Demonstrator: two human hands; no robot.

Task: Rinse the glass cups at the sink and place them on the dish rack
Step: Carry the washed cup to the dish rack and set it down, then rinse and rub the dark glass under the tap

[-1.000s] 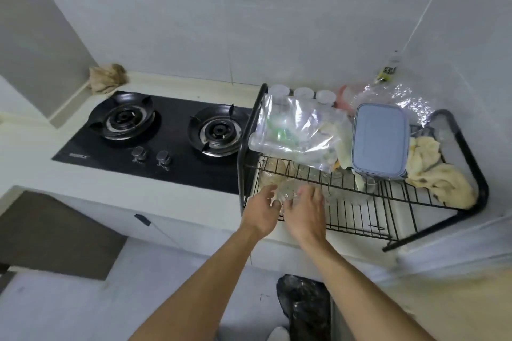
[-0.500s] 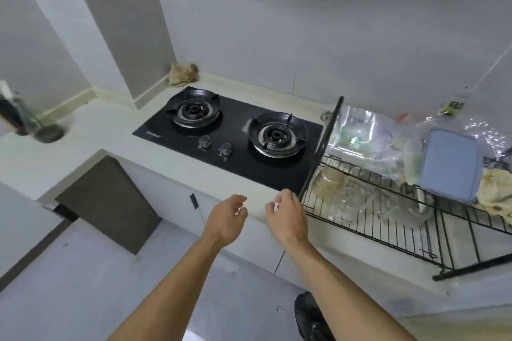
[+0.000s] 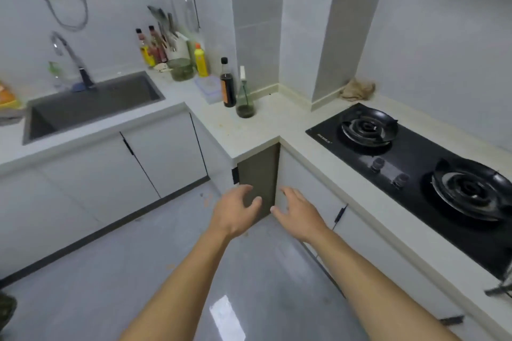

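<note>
My left hand [image 3: 235,213] and my right hand [image 3: 297,212] hang side by side over the floor in front of the counter's inner corner, both empty with fingers spread. The dark sink [image 3: 91,108] lies at the upper left with its curved tap [image 3: 69,58] behind it. Only a sliver of the black dish rack [image 3: 498,289] shows at the right edge. No glass cup is in view.
A black two-burner hob [image 3: 415,171] fills the right counter. Sauce bottles [image 3: 228,83], a yellow bottle [image 3: 201,61], a glass bowl [image 3: 180,69] and a plastic box [image 3: 209,88] crowd the corner counter right of the sink. A crumpled rag [image 3: 357,88] lies behind the hob. Grey floor below.
The view has swung left, from the dish rack and hob to the sink side. Both hands left the glass on the rack and now hang empty over the floor.
</note>
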